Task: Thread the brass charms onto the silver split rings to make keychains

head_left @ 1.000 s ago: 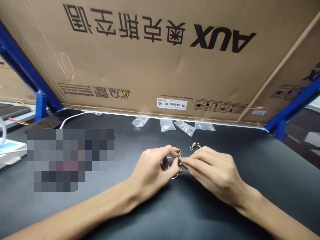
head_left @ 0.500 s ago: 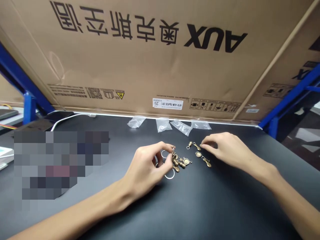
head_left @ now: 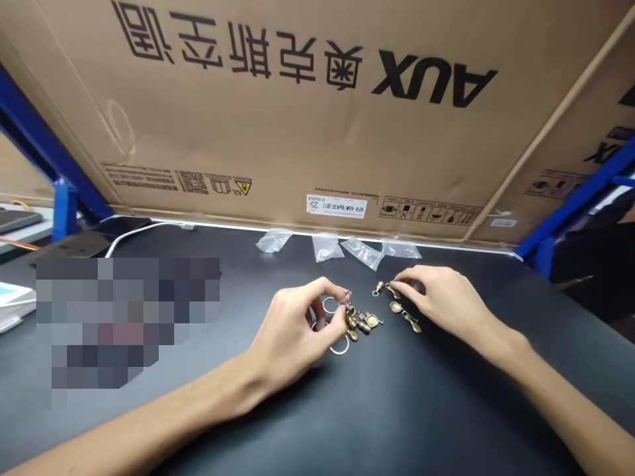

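While left hand point(head_left: 292, 330) pinches brass charm point(head_left: 351, 318) | right hand point(head_left: 444, 297) touches another point(head_left: 393, 291) | 3 rings point(head_left: 340, 352) | 4 plastic bags point(head_left: 326, 248)

A left hand point(head_left: 292, 337) pinches a brass charm point(head_left: 348, 304) at a cluster of brass charms point(head_left: 363, 322), silver split rings point(head_left: 339, 345) just left of it, on a black workbench point(head_left: 446, 396). Right of the cluster, right-hand fingertips point(head_left: 397, 281) touch a spoon-shaped charm point(head_left: 393, 291); clear plastic bags point(head_left: 325, 247) lie beyond it, before an upside-down AUX carton point(head_left: 297, 119).

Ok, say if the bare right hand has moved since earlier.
Yes: the right hand sits further right of the white label on the cardboard carton.
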Demonstrator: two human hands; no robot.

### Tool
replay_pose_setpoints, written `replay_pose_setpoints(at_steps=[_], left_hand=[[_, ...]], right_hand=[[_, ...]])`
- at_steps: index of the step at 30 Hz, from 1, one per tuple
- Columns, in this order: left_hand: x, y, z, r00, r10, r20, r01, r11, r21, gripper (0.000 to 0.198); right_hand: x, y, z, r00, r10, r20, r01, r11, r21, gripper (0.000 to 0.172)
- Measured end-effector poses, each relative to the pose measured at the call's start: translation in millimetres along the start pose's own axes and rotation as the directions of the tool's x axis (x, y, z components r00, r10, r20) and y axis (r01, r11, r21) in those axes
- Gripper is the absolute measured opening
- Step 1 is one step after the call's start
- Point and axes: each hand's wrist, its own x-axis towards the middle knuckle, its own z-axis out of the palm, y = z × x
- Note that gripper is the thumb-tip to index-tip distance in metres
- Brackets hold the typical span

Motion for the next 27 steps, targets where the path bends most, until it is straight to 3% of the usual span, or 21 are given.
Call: replay_pose_setpoints(at_steps=[7, 12, 19, 27], left_hand=[[0, 2, -0.6, 1.000, 0.016, 0.007, -0.016, 0.999, -0.039, 0.007], [0, 4, -0.8, 1.000, 0.019, 0.005, -0.019, 0.999, -0.049, 0.007], [0, 4, -0.6, 0.999, 0.042, 0.019, -0.041, 0.998, -0.049, 0.006], [-3, 0, 1.6, 0.993, 0.117, 0.026, -0.115, 0.992, -0.058, 0.006]], right_hand=[[2, -6, 14, 0.999, 0.002, -0.045, -0.001, 0.999, 0.039, 0.014], [1, -9, 4, 0.996, -0.013, -0.090, 0.022, 0.995, 0.100, 0.016], [-9, -31, -13, 0.983, 0.006, -0.181, 0.086, 0.865, 0.495, 0.020], [-25, -55, -1, 0.962, -0.164, -0.219, 0.248, 0.860, 0.446, 0.014]])
